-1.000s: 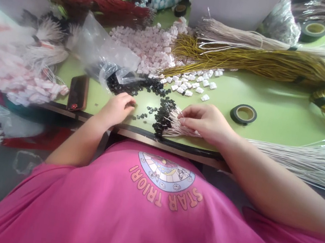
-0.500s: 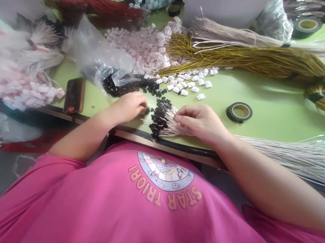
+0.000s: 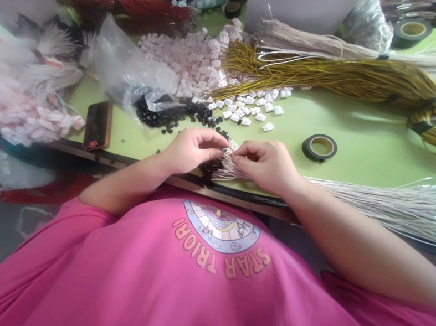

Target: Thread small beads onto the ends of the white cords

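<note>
A bundle of thin white wires (image 3: 371,204) lies along the front of the green table, its left ends capped with small black connectors (image 3: 211,167). My right hand (image 3: 270,166) pinches a white wire over that capped end, thumb against forefinger. From the left, my left hand (image 3: 195,150) reaches over the black connectors, and its thumb and fingertips close on a small black connector almost touching my right fingertips. My fingers partly cover the connector and the wire's tip. Beyond my left hand is a pile of loose black connectors (image 3: 159,113), partly under a clear plastic bag (image 3: 121,64).
White connectors (image 3: 194,60) are heaped behind, beside yellow wires (image 3: 334,77) and another white wire bundle (image 3: 319,43). A roll of black tape (image 3: 320,147) lies right of centre. On the left are a phone (image 3: 98,126) and white connectors on wires (image 3: 35,122). Red wires (image 3: 115,1) lie farther back.
My left hand has moved right, from beside the loose black connectors to my right fingertips. My right hand keeps its pinch in nearly the same place.
</note>
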Tool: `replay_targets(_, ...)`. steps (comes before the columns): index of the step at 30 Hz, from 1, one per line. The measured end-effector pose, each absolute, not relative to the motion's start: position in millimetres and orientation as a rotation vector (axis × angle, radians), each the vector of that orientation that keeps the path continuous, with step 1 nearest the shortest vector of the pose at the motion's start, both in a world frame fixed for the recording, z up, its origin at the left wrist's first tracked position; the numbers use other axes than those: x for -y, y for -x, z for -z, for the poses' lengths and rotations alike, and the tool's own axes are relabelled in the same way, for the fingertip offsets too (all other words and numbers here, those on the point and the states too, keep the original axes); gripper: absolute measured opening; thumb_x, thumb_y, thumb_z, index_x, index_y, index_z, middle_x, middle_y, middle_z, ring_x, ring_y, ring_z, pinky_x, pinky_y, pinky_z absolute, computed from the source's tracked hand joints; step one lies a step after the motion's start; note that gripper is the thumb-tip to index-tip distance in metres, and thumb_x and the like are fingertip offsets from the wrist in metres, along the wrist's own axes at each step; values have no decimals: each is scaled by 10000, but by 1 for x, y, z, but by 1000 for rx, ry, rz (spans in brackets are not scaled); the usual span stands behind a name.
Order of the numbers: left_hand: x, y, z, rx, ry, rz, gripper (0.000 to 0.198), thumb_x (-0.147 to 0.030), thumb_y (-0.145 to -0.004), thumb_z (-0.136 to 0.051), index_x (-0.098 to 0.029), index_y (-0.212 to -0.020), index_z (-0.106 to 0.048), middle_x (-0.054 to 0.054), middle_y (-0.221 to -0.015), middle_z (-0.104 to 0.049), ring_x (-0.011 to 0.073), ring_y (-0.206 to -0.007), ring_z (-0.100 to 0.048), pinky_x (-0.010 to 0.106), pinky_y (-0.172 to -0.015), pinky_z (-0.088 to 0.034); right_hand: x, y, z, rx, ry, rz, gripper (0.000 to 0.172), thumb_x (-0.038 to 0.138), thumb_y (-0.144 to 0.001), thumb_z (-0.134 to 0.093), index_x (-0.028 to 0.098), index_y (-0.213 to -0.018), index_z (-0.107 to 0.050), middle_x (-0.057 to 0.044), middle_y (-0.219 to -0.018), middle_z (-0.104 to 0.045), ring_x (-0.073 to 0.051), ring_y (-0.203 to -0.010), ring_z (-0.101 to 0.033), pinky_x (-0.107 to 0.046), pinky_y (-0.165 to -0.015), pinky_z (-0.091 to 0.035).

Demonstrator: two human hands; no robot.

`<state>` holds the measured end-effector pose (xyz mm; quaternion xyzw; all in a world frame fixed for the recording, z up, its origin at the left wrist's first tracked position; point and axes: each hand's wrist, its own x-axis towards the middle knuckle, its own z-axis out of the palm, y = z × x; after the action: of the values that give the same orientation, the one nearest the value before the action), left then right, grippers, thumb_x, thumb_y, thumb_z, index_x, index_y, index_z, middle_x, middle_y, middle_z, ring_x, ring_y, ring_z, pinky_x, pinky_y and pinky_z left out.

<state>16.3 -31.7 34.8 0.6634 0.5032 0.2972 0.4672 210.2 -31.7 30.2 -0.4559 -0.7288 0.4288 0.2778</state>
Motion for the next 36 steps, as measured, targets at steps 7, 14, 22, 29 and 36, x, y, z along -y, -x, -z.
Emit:
replay_targets(7,33,-18,-34,-1239,-1688,-747,173,-233,-708,-685,-168,-868,-697,44,-887,-700,150,-825,-641,292,-802,-511,33,-210,-28,1970,1235,-1045,139,209,-683,-529,150,-642,-648,5,-565,-601,-77,-521,-468,-224,-544,-357)
replay_targets(14,34,-19,-30,-1238,-1795,-785,166,-246,-712,-688,-174,-861,-701,37,-827,-677,139,-771,-628,277,-739,-498,33,-208,-25,2016,1219,-1033,136,202,-694,-526,146,-630,-631,2,-557,-601,-81,-530,-483,-222,-560,-363)
replay_targets(22,35,-25,-31,-1192,-1994,-777,86,-174,-707,-685,-168,-790,-708,28,-754,-669,130,-721,-617,257,-686,-486,34,-208,-26,2102,1268,-1017,155,216,-720,-526,146,-648,-644,-15,-590,-617,-95,-557,-494,-234,-580,-362)
replay_targets(29,34,-17,-35,-1162,-2170,-743,87,-210,-745,-656,-164,-813,-682,28,-777,-637,132,-733,-588,268,-676,-472,22,-213,-30,2181,1229,-1039,188,288,-762,-541,167,-711,-676,-8,-653,-655,-100,-598,-541,-234,-605,-382)
replay_targets(36,41,33,-53,-1416,-2248,-811,276,-224,-755,-642,-222,-1031,-640,19,-882,-637,104,-640,-518,267,-639,-456,27,-287,-50,2803,1485,-336,321,474,-682,-627,206,-852,-675,-64,-768,-656,-171,-638,-527,-292,-565,-318)
